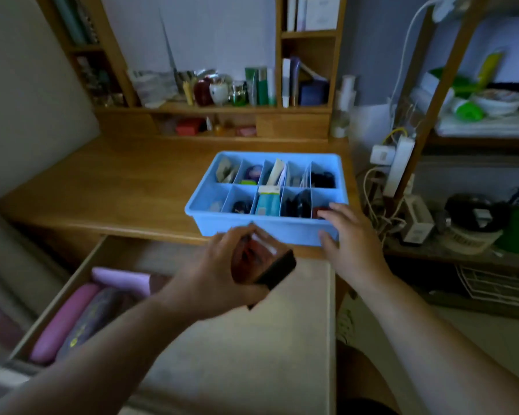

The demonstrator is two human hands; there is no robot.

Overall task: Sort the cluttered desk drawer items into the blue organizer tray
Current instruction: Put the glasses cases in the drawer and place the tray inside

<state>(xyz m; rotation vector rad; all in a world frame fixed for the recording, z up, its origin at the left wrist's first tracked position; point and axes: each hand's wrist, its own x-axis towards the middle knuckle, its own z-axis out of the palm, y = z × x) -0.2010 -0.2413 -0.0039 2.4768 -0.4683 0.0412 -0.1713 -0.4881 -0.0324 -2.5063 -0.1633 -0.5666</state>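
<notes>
My left hand [222, 265] pinches a dark reddish packet [259, 263], print blurred | right hand [346, 235] spread on blue tray [267, 229], desk's front-right corner.

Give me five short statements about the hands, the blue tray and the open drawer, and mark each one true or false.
1. The blue organizer tray sits on the wooden desk. True.
2. The left hand is empty. False: it holds a dark reddish item with a black end in its grip.
3. The right hand rests at the tray's near right corner, fingers over the rim. True.
4. Every tray compartment is empty. False: most hold things, such as a light blue box in the near row.
5. The open drawer holds purple pouches at its left side. True.
</notes>
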